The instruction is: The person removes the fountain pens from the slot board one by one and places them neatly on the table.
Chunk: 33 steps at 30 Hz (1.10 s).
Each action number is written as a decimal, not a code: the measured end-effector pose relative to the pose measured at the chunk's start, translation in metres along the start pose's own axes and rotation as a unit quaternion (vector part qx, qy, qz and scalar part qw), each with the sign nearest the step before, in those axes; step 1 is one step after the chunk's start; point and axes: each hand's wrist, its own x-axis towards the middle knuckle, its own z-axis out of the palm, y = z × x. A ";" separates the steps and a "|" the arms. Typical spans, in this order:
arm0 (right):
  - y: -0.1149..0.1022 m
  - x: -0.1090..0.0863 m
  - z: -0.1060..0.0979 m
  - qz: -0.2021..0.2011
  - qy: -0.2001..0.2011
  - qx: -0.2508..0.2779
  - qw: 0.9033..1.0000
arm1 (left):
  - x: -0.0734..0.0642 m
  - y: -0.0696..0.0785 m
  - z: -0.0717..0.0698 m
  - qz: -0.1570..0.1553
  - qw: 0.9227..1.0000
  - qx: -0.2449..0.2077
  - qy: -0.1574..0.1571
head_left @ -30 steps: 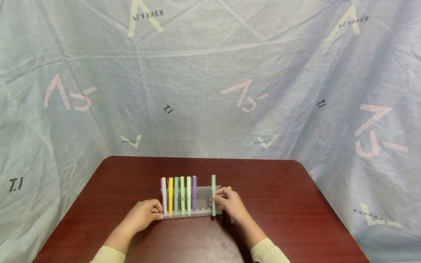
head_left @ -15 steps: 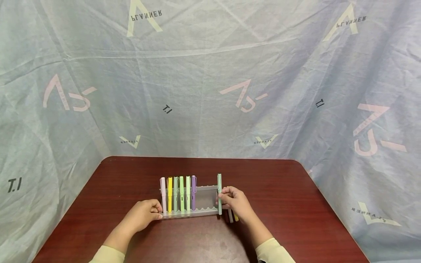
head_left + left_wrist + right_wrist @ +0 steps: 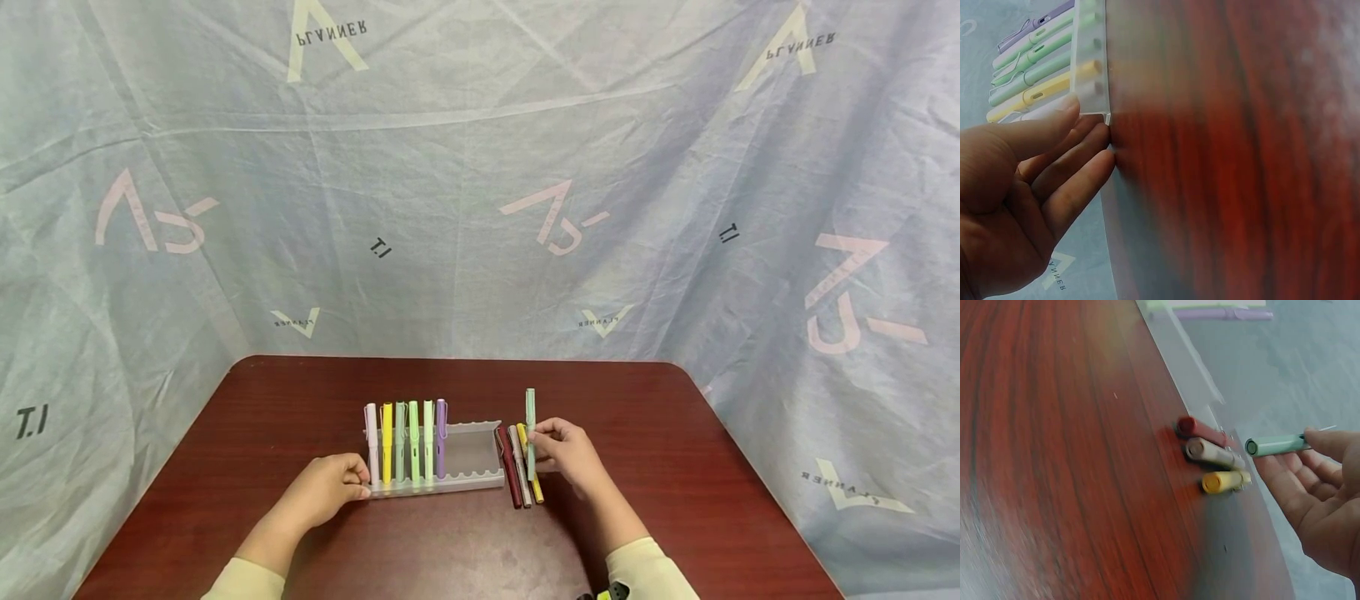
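A translucent pen rack point(image 3: 471, 455) stands on the table, its left part holding a row of pens from pale pink point(image 3: 372, 446) to purple point(image 3: 441, 450). My left hand point(image 3: 330, 487) grips the rack's front left corner, thumb above and fingers below in the left wrist view. To the right of the rack, my right hand point(image 3: 572, 457) pinches a sage-green pen point(image 3: 531, 412) upright. That pen is held over three loose pens lying side by side: a dark red pen point(image 3: 512, 473), a grey pen point(image 3: 521, 467) and a yellow pen point(image 3: 538, 492).
The dark red-brown table point(image 3: 420, 542) is ringed by a pale printed cloth point(image 3: 465, 208) at the back and sides. Notches point(image 3: 480, 477) without pens line the rack's right part.
My right hand has carried the sage-green pen rightward, from in front of the rack's right end to above the loose pens, which now show. The left hand stays put.
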 end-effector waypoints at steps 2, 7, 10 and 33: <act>0.002 0.001 -0.005 0.011 0.009 -0.012 1.000 | 0.001 0.000 0.000 0.001 1.000 -0.002 0.000; 0.008 0.003 -0.013 0.031 0.037 -0.072 0.996 | 0.002 -0.001 0.000 0.002 1.000 -0.002 -0.001; 0.013 0.004 -0.016 0.037 0.044 -0.117 0.991 | 0.001 -0.001 -0.001 0.000 1.000 -0.003 -0.001; 0.024 0.003 -0.011 0.045 0.046 -0.298 0.952 | 0.001 0.000 -0.001 -0.009 1.000 -0.004 -0.007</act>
